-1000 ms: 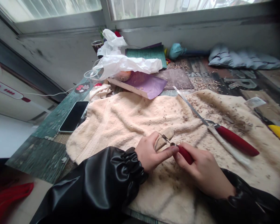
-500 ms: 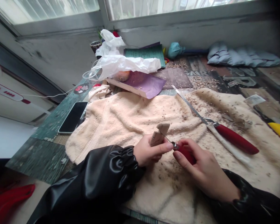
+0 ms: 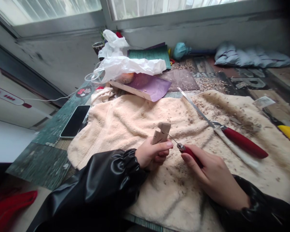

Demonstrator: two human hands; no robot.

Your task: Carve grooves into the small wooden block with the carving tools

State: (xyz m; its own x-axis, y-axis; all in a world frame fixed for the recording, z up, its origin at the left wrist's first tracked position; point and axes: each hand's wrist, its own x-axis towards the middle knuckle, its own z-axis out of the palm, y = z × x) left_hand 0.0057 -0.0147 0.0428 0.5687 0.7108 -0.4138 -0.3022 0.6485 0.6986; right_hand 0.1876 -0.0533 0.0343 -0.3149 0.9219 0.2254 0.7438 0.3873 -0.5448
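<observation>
My left hand [image 3: 153, 154] is closed around a small notched block of pale wood [image 3: 160, 133] with dark lines on it. In my right hand [image 3: 212, 174] is a carving knife [image 3: 191, 154] with a red handle and a metal collar. Its thin blade points up and left, and the tip reaches the notch in the wood; whether it cuts in I cannot tell. Both hands are over a cream towel [image 3: 125, 119] strewn with wood shavings. Right of them on the towel lies a saw [image 3: 244, 141] with a red handle and a narrow blade.
A phone [image 3: 76, 121] lies at the towel's left edge. Behind the towel are a purple paper bag [image 3: 157, 87] and a crumpled white plastic bag [image 3: 137, 66]. A yellow-handled thing [image 3: 289, 135] is at the far right. Shavings [image 3: 214, 84] cover part of the table near the wall.
The wood block has turned in my left hand and shifted slightly left. My left thumb has come away from the knife's collar, and more of the knife's handle shows.
</observation>
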